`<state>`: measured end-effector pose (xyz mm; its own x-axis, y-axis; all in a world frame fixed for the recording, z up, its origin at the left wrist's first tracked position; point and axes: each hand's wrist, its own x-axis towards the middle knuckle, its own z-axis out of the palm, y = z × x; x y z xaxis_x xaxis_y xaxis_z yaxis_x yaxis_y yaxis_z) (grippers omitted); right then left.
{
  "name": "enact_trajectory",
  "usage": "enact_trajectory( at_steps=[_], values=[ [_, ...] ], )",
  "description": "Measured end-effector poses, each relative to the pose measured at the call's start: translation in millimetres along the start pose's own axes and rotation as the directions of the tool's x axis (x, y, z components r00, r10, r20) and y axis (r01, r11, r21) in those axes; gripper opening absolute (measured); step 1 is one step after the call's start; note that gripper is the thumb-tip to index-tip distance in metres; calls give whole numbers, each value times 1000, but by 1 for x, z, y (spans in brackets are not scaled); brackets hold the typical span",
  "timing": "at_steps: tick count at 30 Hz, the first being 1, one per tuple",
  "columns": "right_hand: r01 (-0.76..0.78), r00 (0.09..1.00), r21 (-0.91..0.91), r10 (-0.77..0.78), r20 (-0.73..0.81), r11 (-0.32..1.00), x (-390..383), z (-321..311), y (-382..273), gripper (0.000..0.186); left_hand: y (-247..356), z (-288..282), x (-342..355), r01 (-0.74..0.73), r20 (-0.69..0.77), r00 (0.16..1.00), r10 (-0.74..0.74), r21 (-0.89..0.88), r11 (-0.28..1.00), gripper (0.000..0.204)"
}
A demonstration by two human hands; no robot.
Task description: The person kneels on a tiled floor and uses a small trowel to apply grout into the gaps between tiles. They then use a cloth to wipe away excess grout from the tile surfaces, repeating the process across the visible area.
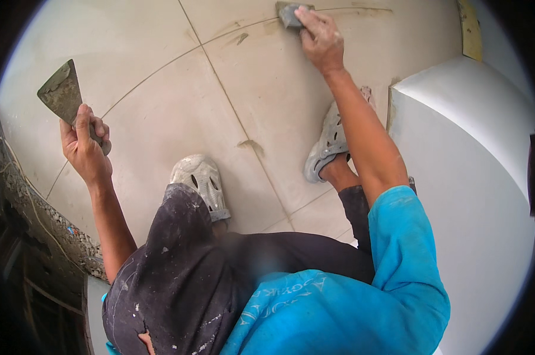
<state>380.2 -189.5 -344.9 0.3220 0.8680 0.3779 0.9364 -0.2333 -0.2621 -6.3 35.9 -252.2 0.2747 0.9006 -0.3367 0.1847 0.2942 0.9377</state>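
My left hand [85, 145] grips the handle of a wide putty knife [62, 94], whose grout-smeared blade points up and away, lifted off the floor. My right hand [320, 38] reaches far forward and presses a small grey sponge [290, 14] onto a grout joint [238, 121] between large beige floor tiles [155, 124]. Smears of grey grout mark the joints near the sponge and at the tile centre. I am crouched, with my two grey clogs [201, 183] planted on the tiles.
A white wall or panel [480, 177] rises on the right, close to my right arm. On the left the tiling ends at a rough gravel and mortar edge [48, 219] with a dark drop beyond. Dark spattered trousers and blue sleeves fill the lower view.
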Motion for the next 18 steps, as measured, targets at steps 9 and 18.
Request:
enact_trajectory(
  at_steps=[9, 18],
  values=[
    [-506, 820, -281, 555, 137, 816, 38, -39, 24, 27, -5, -5, 0, 56, -19, 998, -57, -29, 998, 9],
    [-536, 836, 111, 508, 207, 837, 32, 11, -131, 27, -8, 3, 8, 36, 10, 999, -35, -93, 995, 12]
  ],
)
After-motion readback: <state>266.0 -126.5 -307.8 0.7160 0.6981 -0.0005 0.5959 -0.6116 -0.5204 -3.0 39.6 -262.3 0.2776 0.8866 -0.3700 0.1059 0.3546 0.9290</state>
